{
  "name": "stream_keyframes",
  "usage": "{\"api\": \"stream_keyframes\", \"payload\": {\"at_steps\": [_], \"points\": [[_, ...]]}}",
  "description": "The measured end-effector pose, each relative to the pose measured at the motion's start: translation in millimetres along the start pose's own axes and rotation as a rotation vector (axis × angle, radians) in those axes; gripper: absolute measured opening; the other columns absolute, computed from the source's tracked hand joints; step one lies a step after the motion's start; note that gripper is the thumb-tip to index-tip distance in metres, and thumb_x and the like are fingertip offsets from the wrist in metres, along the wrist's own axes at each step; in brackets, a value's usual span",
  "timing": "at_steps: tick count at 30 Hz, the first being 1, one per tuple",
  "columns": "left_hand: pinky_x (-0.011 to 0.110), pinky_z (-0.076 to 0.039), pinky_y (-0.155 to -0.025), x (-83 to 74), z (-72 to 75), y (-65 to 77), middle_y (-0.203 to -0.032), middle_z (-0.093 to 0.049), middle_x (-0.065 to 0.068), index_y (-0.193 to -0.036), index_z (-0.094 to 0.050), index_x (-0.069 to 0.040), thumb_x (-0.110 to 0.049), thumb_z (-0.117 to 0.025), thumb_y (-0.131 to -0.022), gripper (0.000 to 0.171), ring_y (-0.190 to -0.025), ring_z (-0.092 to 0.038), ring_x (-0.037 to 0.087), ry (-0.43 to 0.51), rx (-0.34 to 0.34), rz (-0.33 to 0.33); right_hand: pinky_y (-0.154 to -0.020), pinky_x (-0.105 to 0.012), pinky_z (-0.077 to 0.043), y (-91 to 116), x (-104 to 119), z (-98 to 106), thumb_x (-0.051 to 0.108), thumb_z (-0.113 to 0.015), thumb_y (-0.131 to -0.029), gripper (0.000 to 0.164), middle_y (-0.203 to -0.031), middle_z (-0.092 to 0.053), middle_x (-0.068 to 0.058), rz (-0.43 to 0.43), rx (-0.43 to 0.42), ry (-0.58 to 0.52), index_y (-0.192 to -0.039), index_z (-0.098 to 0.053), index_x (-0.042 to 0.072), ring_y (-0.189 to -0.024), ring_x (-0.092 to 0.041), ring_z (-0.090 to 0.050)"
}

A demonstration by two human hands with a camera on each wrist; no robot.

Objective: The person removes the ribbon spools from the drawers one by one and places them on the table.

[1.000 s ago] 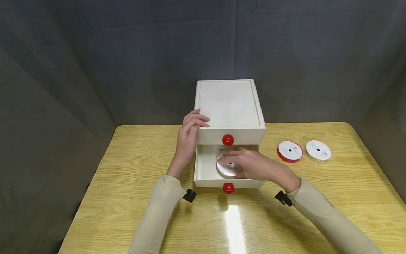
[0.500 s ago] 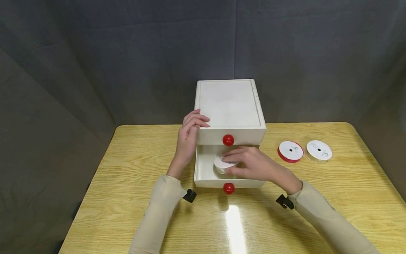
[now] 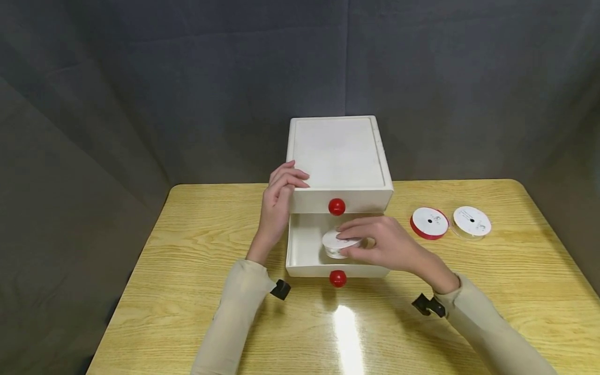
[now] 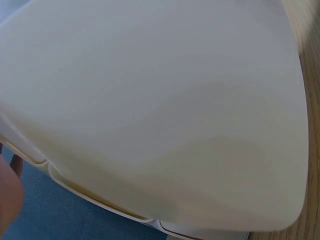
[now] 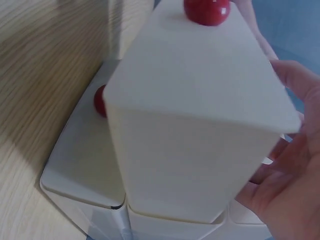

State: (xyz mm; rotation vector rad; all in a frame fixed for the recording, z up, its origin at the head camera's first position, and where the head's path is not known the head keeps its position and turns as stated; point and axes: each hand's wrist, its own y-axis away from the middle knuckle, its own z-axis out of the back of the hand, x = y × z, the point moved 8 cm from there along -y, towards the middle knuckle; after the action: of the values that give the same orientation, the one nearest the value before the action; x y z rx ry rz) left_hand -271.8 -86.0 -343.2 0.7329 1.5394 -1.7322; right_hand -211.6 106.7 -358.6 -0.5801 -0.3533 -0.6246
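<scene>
A white drawer cabinet (image 3: 337, 151) with red knobs stands at the table's back edge. Its pulled-out drawer (image 3: 300, 239) sits beneath the shut top one. Inside this drawer's outline, my right hand (image 3: 382, 247) pinches a white-faced ribbon spool (image 3: 334, 246) by its right side, thumb low and fingers above. Only the spool's left part shows. My left hand (image 3: 277, 200) rests on the cabinet's front left corner, fingertips on the top. In the right wrist view, the right hand (image 5: 295, 175) is beside the drawer front (image 5: 200, 70), which hides the spool.
To the right of the cabinet lie a spool of red ribbon (image 3: 428, 223) and a spool of pale ribbon (image 3: 472, 222), side by side. A lower drawer's red knob (image 5: 101, 101) shows in the right wrist view. Dark cloth (image 3: 225, 94) hangs behind the table (image 3: 197, 250).
The spool lay face-up in the drawer under my right hand; now it is pinched and its face shows more edge-on. The right hand has drawn slightly right and nearer. My left hand stays put.
</scene>
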Motion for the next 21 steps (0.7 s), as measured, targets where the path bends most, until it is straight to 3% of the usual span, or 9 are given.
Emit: {"api": "stream_keyframes", "payload": {"at_steps": [10,21], "points": [[0.037,-0.025,-0.123,-1.1,-0.1,0.3,-0.113,-0.067,0.018,-0.089,-0.068,0.004,0.0,-0.037,-0.097,0.032,-0.139,-0.044,0.02,-0.004,-0.004,0.001,-0.066,-0.023,-0.053,9,4,23,0.008,-0.075,-0.078,0.027,-0.109,-0.078,-0.002,-0.017,-0.112,-0.11,-0.103,-0.082,0.013,-0.094,-0.018,-0.074],[0.038,-0.025,-0.123,-1.5,-0.3,0.5,-0.113,-0.067,0.017,-0.09,-0.068,0.004,0.0,-0.036,-0.098,0.033,-0.139,-0.043,0.019,-0.011,0.007,0.01,-0.069,-0.014,-0.046,24,11,54,0.005,-0.077,-0.076,0.03,-0.111,-0.077,-0.002,0.009,-0.211,-0.058,-0.105,-0.08,0.011,-0.089,-0.009,-0.071]]}}
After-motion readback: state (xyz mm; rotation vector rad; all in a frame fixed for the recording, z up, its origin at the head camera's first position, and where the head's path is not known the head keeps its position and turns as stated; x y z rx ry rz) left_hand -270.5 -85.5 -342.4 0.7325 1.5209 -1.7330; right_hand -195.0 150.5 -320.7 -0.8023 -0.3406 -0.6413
